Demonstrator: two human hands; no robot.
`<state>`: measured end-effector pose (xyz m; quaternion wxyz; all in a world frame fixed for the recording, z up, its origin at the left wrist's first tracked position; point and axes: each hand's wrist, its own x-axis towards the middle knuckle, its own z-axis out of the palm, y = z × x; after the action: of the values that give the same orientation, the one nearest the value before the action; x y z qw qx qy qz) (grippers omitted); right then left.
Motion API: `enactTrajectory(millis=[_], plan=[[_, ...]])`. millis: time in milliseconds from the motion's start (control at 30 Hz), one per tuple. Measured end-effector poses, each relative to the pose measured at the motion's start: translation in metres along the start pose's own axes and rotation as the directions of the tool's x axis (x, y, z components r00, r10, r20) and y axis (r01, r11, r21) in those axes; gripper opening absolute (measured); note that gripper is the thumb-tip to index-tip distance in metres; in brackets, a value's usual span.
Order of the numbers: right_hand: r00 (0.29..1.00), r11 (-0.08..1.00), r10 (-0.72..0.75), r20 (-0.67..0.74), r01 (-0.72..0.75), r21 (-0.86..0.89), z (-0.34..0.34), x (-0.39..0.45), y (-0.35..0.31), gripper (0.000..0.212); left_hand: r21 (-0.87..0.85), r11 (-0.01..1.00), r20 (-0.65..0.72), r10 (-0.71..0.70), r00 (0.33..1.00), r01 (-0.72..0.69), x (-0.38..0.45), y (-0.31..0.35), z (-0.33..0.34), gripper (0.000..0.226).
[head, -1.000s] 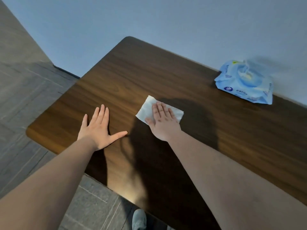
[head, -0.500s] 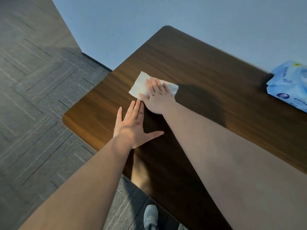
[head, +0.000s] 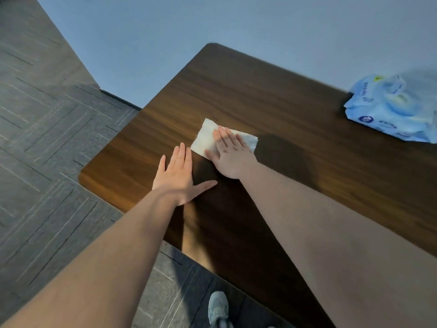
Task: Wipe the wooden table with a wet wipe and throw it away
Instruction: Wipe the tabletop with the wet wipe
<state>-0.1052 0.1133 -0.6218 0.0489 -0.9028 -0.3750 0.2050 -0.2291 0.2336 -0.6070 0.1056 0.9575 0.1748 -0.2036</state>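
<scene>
A white wet wipe (head: 205, 136) lies flat on the dark wooden table (head: 272, 98), near its left end. My right hand (head: 230, 153) presses flat on the wipe, its fingers covering the wipe's right half. My left hand (head: 177, 176) lies flat on the bare wood just left of and nearer than the right hand, fingers together and thumb spread. The left hand's fingertips almost reach the wipe's near edge.
A light blue pack of wet wipes (head: 392, 108) sits at the table's far right edge against the grey wall (head: 212, 20). Grey patterned floor (head: 47, 150) lies left of and below the table. A shoe (head: 218, 307) shows at the bottom.
My right hand slid the wipe forward and left across the table over the last second. The left hand stayed flat on the wood. The view swung left, then back a little.
</scene>
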Motion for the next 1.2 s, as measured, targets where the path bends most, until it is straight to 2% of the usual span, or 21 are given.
enactTrajectory(millis=[100,267,467,700,900,1033,1100,1200], plan=[[0.997,0.997,0.077,0.008,-0.077,0.030,0.003,-0.040,0.034,0.067,0.007,0.997,0.030,0.078,0.997,-0.078,-0.013,0.023,-0.001,0.101],[0.975,0.974,0.222,-0.007,-0.222,0.050,0.010,-0.116,0.109,0.065,0.078,0.984,0.048,0.159,0.986,-0.162,-0.020,0.087,0.007,0.098],[0.897,0.894,0.442,-0.022,-0.438,0.095,0.022,-0.214,0.206,0.066,0.110,0.917,0.058,0.379,0.924,-0.383,-0.022,0.202,0.028,0.092],[0.729,0.724,0.683,-0.037,-0.670,0.165,0.042,-0.352,0.322,0.067,0.128,0.785,0.117,0.595,0.795,-0.606,-0.045,0.352,0.073,0.087],[0.575,0.556,0.818,0.006,-0.793,0.247,0.061,-0.459,0.398,0.067,0.172,0.693,0.118,0.691,0.713,-0.700,-0.063,0.437,0.097,0.089],[0.477,0.458,0.879,0.005,-0.846,0.274,0.072,-0.509,0.429,0.067,0.236,0.675,0.151,0.685,0.713,-0.699,-0.067,0.468,0.108,0.097],[0.435,0.416,0.900,0.005,-0.865,0.282,0.076,-0.527,0.441,0.068,0.278,0.671,0.124,0.685,0.718,-0.688,-0.068,0.473,0.113,0.098],[0.399,0.381,0.917,0.004,-0.877,0.291,0.078,-0.546,0.453,0.068,0.306,0.661,0.093,0.695,0.713,-0.685,-0.067,0.473,0.117,0.099]])
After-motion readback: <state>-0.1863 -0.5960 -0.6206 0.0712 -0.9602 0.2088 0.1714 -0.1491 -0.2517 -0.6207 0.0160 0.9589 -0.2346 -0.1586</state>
